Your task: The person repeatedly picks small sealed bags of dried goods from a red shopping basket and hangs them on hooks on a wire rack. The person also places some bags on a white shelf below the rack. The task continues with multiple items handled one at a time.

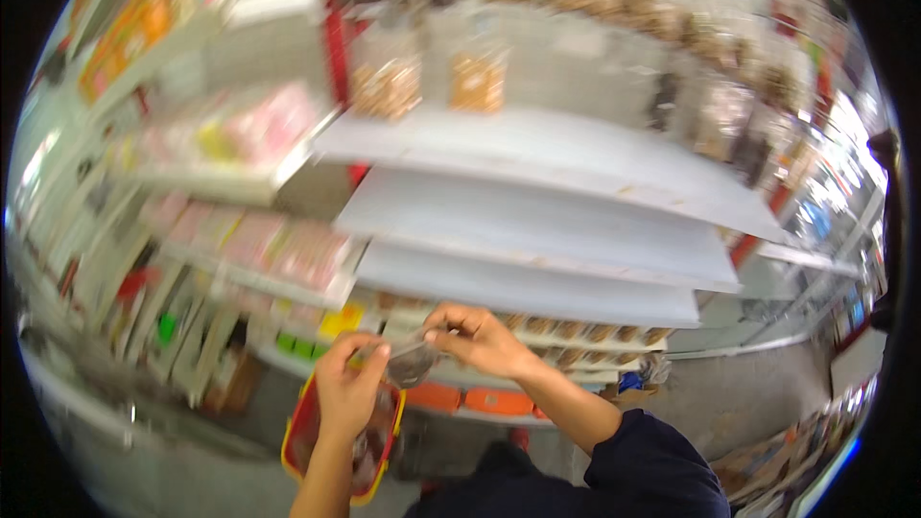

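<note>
Between my two hands hangs a small clear plastic bag [411,365] with dark contents that are too blurred to name. My left hand [350,378] pinches one top corner of it between thumb and forefinger. At the other top corner, the fingertips of my right hand [471,337] grip the edge. Below my left forearm stands a red basket with a yellow rim [397,421]. Inside it lie several clear packages [368,450], partly covered by the forearm.
White shelves [532,216] span the front, their edges jutting towards me. Clear bags of tan food [478,83] stand on the top one. Pink packages [266,237] fill shelves at the left. Orange packs [496,401] lie on the lowest shelf, above the grey floor [748,381].
</note>
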`<state>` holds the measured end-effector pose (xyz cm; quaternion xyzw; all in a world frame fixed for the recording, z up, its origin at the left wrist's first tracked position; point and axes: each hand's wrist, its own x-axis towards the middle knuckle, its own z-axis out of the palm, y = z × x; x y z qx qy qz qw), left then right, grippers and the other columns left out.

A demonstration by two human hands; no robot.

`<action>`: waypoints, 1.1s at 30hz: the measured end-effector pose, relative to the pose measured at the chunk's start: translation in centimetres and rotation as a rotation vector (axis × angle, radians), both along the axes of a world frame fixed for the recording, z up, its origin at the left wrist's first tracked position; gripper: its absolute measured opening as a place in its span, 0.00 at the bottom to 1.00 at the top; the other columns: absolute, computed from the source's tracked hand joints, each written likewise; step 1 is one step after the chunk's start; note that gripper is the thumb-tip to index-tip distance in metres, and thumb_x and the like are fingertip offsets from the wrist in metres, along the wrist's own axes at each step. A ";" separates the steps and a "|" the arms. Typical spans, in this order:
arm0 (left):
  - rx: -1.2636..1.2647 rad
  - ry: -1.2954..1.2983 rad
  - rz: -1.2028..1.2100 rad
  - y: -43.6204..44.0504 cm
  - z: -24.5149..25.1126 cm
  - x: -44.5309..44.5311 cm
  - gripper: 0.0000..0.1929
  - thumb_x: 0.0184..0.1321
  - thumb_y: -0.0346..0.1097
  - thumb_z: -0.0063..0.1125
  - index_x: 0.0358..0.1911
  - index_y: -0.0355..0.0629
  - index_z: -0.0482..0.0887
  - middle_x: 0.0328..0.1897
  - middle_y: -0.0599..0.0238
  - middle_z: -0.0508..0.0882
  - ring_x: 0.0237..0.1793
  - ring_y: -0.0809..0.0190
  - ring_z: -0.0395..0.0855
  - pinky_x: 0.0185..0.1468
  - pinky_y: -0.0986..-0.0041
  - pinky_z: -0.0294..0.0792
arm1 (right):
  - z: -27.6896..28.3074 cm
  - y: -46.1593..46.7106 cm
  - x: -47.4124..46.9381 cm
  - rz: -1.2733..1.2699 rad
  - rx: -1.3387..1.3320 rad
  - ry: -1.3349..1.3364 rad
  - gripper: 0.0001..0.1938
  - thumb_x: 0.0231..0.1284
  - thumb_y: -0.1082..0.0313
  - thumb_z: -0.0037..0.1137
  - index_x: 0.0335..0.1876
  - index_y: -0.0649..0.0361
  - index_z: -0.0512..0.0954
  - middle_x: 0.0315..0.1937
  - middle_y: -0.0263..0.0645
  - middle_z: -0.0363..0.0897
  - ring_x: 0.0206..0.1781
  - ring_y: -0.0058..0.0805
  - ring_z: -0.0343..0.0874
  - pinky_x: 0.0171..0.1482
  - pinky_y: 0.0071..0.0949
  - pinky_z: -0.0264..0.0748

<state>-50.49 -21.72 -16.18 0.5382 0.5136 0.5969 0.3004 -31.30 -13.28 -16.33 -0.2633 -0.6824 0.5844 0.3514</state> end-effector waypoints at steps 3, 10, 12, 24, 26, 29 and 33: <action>0.142 -0.172 -0.243 3.5 6.1 5.2 0.06 0.58 0.25 0.59 0.38 0.33 0.80 0.37 0.64 0.81 0.38 0.68 0.77 0.48 0.78 0.66 | 7.2 0.1 6.0 -0.197 0.285 -0.075 0.06 0.66 0.68 0.54 0.43 0.61 0.78 0.35 0.29 0.79 0.41 0.16 0.74 0.43 0.20 0.70; 0.186 -0.321 -0.560 11.8 17.3 19.0 0.06 0.59 0.31 0.59 0.37 0.37 0.81 0.33 0.69 0.80 0.38 0.74 0.71 0.43 0.77 0.63 | 19.3 4.2 18.5 -0.446 0.468 0.028 0.05 0.64 0.70 0.53 0.40 0.62 0.77 0.34 0.30 0.80 0.35 0.15 0.74 0.39 0.17 0.69; 0.082 -0.327 -0.586 14.3 18.8 22.8 0.08 0.59 0.35 0.60 0.37 0.38 0.81 0.33 0.69 0.80 0.38 0.72 0.72 0.44 0.77 0.62 | 21.0 6.4 22.0 -0.446 0.360 0.103 0.05 0.64 0.69 0.53 0.39 0.61 0.76 0.33 0.29 0.79 0.34 0.13 0.74 0.38 0.17 0.70; -0.029 -0.380 -0.567 27.7 21.2 39.7 0.08 0.55 0.38 0.61 0.37 0.45 0.82 0.36 0.68 0.81 0.38 0.66 0.74 0.45 0.69 0.61 | 22.8 16.8 36.7 -0.692 0.101 0.133 0.06 0.62 0.65 0.53 0.40 0.56 0.76 0.35 0.32 0.78 0.38 0.23 0.75 0.44 0.31 0.70; -0.022 -0.395 -0.557 29.1 21.4 41.1 0.08 0.55 0.37 0.61 0.36 0.46 0.82 0.36 0.68 0.81 0.38 0.66 0.74 0.44 0.69 0.61 | 22.9 17.9 37.4 -0.754 0.083 0.140 0.08 0.62 0.65 0.53 0.42 0.57 0.76 0.36 0.33 0.78 0.38 0.24 0.75 0.44 0.31 0.70; 0.022 -0.394 -0.551 30.4 21.4 41.9 0.07 0.55 0.36 0.61 0.35 0.45 0.81 0.36 0.68 0.81 0.39 0.66 0.74 0.45 0.68 0.61 | 22.7 19.0 37.9 -0.745 0.103 0.164 0.08 0.63 0.64 0.53 0.44 0.55 0.76 0.37 0.31 0.77 0.39 0.23 0.74 0.43 0.28 0.68; 0.108 -0.388 -0.530 31.1 21.3 42.2 0.07 0.56 0.35 0.59 0.37 0.43 0.80 0.36 0.66 0.81 0.39 0.65 0.75 0.45 0.70 0.62 | 22.2 19.9 37.8 -0.745 0.150 0.183 0.08 0.63 0.65 0.53 0.44 0.57 0.75 0.36 0.31 0.77 0.38 0.22 0.74 0.42 0.27 0.69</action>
